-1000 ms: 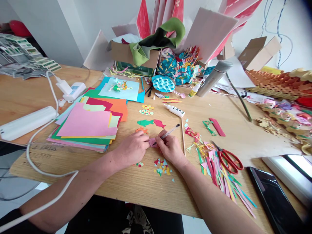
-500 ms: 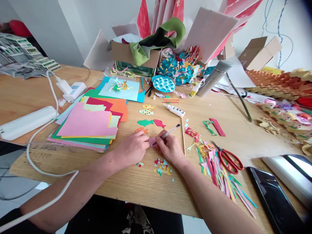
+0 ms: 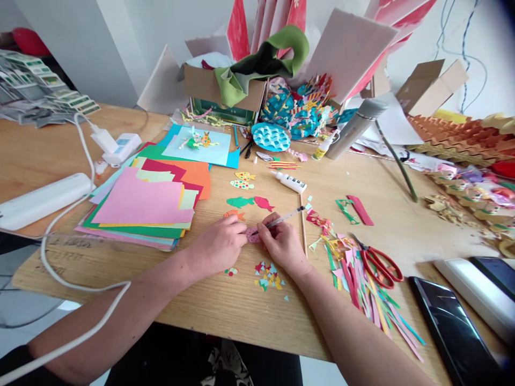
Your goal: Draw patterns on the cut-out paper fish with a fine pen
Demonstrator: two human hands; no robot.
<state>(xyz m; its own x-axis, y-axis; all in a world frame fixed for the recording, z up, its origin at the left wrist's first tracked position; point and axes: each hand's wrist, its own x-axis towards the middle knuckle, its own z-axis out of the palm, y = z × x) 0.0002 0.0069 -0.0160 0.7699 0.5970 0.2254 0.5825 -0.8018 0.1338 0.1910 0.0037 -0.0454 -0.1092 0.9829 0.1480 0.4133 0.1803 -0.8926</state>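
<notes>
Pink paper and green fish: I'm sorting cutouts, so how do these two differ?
The pink paper is speckled with dark dots; the green fish shows none. The left hand and right hand partly hide the pink paper; the green fish lies clear of both. Both are small.

The wall [image 3: 493, 37] at the back is white on the right. On the left it looks gray and has a corner. Blue wires [image 3: 464, 59] hang down the white part. The big table [image 3: 217, 311] is wood, with thin lines in it. Soft light makes its right side pale. The floor [image 3: 317, 371] below is white.
</notes>
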